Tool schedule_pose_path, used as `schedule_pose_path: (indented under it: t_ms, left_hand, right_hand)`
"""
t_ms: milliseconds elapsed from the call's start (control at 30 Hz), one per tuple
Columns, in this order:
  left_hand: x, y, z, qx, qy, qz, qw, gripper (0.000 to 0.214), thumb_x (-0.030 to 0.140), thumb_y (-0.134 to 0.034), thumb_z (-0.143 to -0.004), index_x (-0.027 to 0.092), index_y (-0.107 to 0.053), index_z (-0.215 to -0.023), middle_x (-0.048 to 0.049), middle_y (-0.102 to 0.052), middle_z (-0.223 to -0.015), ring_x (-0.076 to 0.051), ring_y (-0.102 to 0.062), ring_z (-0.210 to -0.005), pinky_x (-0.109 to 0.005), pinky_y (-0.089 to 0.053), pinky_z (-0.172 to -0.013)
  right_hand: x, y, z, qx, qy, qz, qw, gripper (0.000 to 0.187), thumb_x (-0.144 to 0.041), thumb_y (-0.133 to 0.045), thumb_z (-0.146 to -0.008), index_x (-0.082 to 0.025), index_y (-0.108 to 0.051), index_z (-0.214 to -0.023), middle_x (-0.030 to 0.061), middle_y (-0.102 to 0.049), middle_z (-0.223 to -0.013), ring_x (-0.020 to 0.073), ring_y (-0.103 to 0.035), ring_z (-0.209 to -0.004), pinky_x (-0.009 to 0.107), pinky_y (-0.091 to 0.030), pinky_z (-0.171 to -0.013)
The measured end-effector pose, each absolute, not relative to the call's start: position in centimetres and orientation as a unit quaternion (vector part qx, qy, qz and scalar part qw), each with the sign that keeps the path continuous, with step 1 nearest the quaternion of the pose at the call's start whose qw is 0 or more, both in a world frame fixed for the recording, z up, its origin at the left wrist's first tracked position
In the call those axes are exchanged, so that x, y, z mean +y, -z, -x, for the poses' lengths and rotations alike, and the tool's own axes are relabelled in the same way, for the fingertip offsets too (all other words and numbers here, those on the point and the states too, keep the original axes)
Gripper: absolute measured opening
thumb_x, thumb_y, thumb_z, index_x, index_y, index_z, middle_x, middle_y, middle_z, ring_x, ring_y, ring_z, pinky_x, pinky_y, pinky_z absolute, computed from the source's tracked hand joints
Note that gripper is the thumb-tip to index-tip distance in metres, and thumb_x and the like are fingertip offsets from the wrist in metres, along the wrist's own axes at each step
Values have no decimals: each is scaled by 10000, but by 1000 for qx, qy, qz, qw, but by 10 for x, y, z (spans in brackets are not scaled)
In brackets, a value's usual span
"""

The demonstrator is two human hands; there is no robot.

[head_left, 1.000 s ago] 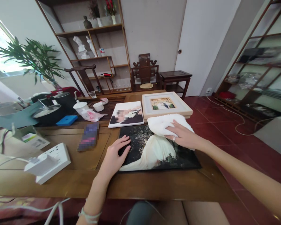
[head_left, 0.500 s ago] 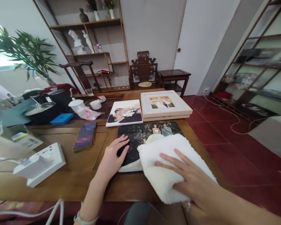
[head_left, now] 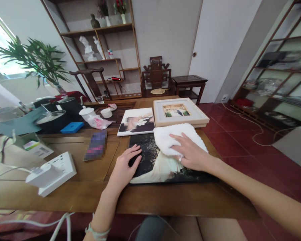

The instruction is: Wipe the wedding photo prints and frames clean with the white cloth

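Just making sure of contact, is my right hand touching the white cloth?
Touching. The head view shows your right hand resting on the white cloth, no gap visible.

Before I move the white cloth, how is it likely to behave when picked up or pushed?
The white cloth is probably floppy, as it creases beside the fingers of the right hand. Its fluffy surface suggests it is light for its size. Pushed, it would likely bunch or slide rather than tip, since it lies low over the dark photo panel.
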State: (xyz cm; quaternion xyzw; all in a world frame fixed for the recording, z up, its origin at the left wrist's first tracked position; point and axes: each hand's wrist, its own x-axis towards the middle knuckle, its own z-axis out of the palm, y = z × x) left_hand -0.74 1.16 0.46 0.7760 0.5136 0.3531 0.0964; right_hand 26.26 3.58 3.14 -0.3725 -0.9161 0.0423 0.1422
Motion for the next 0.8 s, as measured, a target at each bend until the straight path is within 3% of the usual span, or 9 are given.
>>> schedule_pose_path:
  t_ms: [233, 433, 600, 800]
  left_hand:
    - [11, -6, 6, 524, -339, -775, 101, 264, 266, -515, -849, 168, -686, -1026, -97, -652, -1171, -249, -559, -1160, -435, -439, -1000]
    - [10, -6, 7, 524, -340, -774, 102, 266, 265, -515, -851, 152, -687, -1019, -112, -651, -1170, -250, -562, -1156, -435, -443, -994]
    - [10, -5, 7, 519, -353, -772, 103, 255, 266, -518, -852, 179, -684, -1025, -95, -653, -1171, -245, -561, -1159, -434, -443, -996]
    - [10, -5, 6, 523, -355, -768, 103, 251, 268, -520, -847, 181, -688, -1013, -95, -655, -1168, -245, -570, -1148, -434, -441, -998]
  right_hand:
    - [-54, -30, -246, -943, -129, 290, 97, 257, -228, -582, -673, -231, -664, -916, 80, -290, -1489, 367, -99, -1374, 670, 12, -1033]
    - [-22, -38, -240, -932, -129, 318, 116, 387, -146, -515, -717, -208, -623, -1084, 109, -401, -1424, 296, -231, -1355, 612, -92, -1068]
    - [40, -40, -230, -917, -83, 366, 136, 378, -162, -470, -807, -160, -594, -1164, 194, -494, -1324, 314, -295, -1325, 615, -193, -1029]
    - [38, -38, -219, -913, -67, 382, 130, 396, -155, -477, -789, -180, -597, -1165, 159, -453, -1374, 327, -264, -1336, 643, -157, -1022]
